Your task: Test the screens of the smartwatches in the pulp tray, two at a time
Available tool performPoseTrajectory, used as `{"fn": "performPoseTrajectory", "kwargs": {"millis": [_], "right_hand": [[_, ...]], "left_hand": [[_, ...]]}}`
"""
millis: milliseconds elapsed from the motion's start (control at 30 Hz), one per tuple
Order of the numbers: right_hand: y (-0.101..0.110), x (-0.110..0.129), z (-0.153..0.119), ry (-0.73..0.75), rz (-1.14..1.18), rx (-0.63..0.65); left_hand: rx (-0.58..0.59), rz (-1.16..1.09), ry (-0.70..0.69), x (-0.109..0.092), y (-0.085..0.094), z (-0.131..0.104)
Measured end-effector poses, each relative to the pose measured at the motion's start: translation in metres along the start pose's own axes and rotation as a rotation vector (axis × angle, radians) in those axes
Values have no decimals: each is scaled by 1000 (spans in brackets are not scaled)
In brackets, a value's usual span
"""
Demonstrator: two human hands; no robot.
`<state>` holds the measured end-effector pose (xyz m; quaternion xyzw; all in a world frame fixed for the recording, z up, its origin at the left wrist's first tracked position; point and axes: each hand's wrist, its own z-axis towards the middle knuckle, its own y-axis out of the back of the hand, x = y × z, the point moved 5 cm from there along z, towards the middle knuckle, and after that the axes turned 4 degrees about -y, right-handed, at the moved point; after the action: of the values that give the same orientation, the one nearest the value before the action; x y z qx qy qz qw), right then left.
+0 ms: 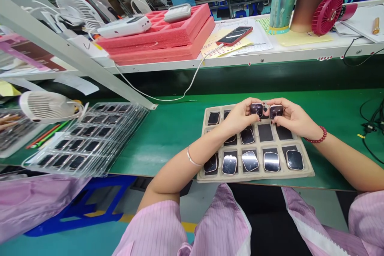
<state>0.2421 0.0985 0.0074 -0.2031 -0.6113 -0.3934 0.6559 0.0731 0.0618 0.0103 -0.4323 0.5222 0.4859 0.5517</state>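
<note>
Your left hand pinches one smartwatch body and your right hand pinches another, fingers closed on the edges so the glossy screens stay untouched. Both face up toward you, side by side, long axes roughly upright, held just above the far row of the pulp tray on the green counter.

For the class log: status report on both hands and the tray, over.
Left hand holds one watch case. Right hand holds another. Both above the tray. Nothing in the way.
</note>
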Motion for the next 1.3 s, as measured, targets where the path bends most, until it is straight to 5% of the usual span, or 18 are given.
{"fn": "performPoseTrajectory", "kwargs": {"millis": [233,700,933,1300], "right_hand": [[2,-2,0,-4,-13,-67],[-3,4,0,46,50,36],[2,-6,0,-71,175,-20],[4,-6,1,-85,181,-43]], "left_hand": [[13,85,41,0,-1,-1],[-36,130,-108,-2,3,0],[-23,28,32,1,2,-1],[17,39,13,2,2,-1]]}}
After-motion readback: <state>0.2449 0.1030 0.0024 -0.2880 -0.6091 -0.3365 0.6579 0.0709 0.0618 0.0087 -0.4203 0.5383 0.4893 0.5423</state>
